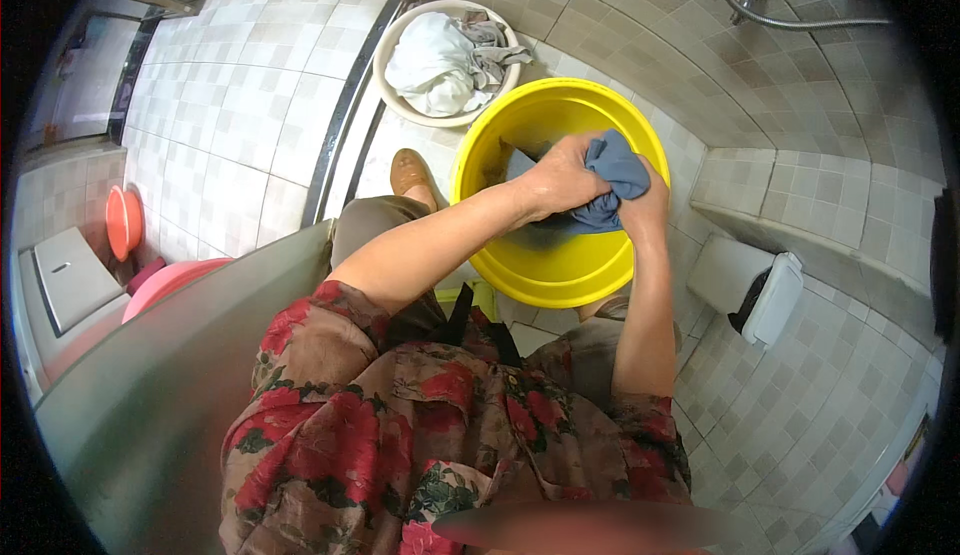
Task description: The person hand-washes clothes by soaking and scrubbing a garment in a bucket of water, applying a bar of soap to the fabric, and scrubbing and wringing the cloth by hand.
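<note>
A bunched blue-grey cloth is gripped between both hands over a large yellow tub. My left hand holds it from the left, and my right hand clasps its right side. Part of the cloth hangs down toward the tub. Darker fabric shows inside the tub, partly behind my left hand; what lies lower is blurred and hidden by the cloth and my hands.
A cream basin with white and grey laundry stands beyond the tub. A frosted glass panel rises at my left. A small white bin with a black liner sits right. A shower hose hangs on the tiled wall.
</note>
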Tool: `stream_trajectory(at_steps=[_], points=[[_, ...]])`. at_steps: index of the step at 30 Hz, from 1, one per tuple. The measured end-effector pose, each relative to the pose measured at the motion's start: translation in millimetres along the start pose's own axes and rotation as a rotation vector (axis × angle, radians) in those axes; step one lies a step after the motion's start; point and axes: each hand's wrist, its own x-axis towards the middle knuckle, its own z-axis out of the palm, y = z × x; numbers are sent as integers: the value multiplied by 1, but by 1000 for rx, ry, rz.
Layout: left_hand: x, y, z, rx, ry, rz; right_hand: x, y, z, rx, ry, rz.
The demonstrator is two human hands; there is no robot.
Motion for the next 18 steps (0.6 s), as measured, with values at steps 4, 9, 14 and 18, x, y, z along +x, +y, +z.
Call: stream_trajectory(at_steps=[4,9,14,18], points=[[-9,2,-1,-316,-184,-23,-2,0,-5,59,60,-32],[4,0,-13,716,118,121,-7,4,0,656,3,20],[8,-4,-19,765,276,255,-19,-19,-6,755,-184,43],[13,-17,-25,754,181,109,-8,-23,-8,17,-105,-88]])
